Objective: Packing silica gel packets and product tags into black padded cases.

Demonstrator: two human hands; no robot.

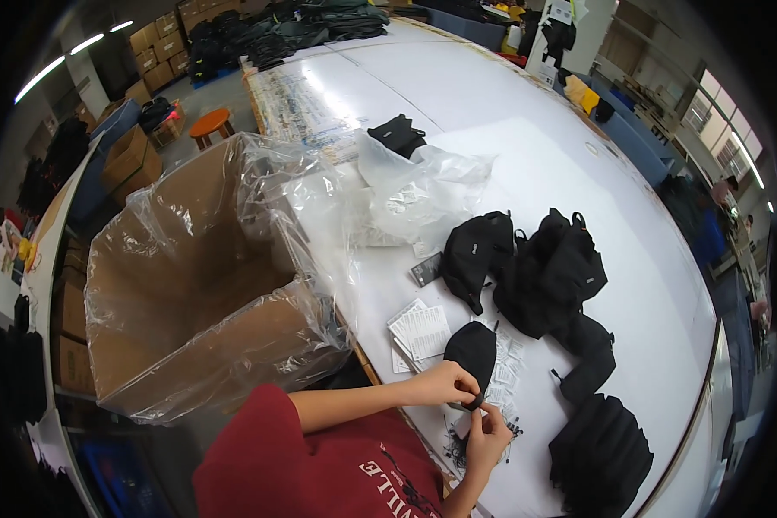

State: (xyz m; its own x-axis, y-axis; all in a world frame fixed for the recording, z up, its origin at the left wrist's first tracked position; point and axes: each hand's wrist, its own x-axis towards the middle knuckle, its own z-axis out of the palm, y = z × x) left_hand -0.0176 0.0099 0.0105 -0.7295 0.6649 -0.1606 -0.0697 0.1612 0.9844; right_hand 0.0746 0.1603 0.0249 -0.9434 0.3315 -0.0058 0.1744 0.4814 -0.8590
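Note:
A small black fabric bag (471,350) lies on the white table in front of me. My left hand (447,383) is closed in a pinch on the near end of that bag. Just below it, my right hand (489,433) is pinched too, its fingertips almost meeting the left ones; what it holds is too small to make out. Right beside the bag, small white tags (508,371) are scattered. Thin black strings (455,447) lie around my right hand. To the left of the bag is a stack of white printed cards (423,331), with a dark card (426,269) farther off.
An open cardboard box lined with clear plastic (190,259) stands at the table's left edge. More black bags (548,272) are heaped to the right, and a black pile (601,456) sits nearer. Crumpled clear plastic bags (414,194) lie beyond. An orange stool (210,124) stands behind the box.

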